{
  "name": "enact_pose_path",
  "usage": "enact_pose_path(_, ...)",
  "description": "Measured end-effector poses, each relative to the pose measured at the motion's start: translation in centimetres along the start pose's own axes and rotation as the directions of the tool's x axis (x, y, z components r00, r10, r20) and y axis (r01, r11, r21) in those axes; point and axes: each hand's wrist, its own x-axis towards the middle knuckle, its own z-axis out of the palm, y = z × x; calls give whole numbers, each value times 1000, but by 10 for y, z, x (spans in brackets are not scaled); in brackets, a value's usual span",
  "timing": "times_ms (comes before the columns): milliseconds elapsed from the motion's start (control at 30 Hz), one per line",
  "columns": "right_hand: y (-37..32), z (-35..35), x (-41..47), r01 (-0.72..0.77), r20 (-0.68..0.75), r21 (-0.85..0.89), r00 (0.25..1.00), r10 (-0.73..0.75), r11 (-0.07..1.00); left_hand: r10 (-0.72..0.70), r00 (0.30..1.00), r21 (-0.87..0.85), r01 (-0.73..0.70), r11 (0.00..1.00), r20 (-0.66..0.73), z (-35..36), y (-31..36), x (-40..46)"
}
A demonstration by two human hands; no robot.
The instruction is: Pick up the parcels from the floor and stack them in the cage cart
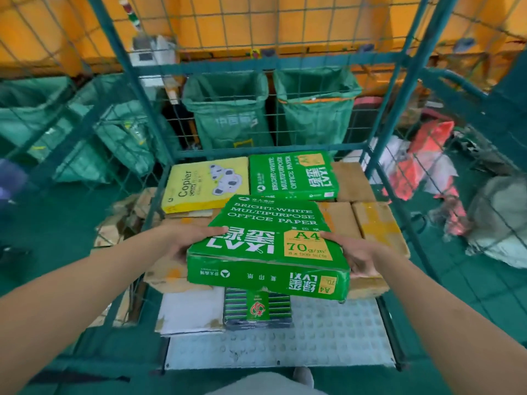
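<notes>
Green parcel (268, 246) (white lettering), teal cage cart (288, 62).

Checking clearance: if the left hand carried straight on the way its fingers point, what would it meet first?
Probably nothing beyond the green office-paper box that the left hand already grips; its fingers point rightward against that box's side.

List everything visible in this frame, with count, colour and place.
held paper box: 1, green, between both hands above the stack
paper box: 1, green, back of cart
copier box: 1, yellow, back left of cart
cardboard boxes: several, brown, lower layer
striped box: 1, dark, front
white box: 1, front left
cage cart: 1, teal
sacks: several, green, behind cart
left hand: grips box's left side
right hand: grips box's right side
</notes>
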Motion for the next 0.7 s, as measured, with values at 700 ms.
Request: enact_pose_path(700, -104, 60, 101, 91, 113, 26, 989, -93, 996, -174, 975, -680, 37, 732, -135, -23, -94, 11)
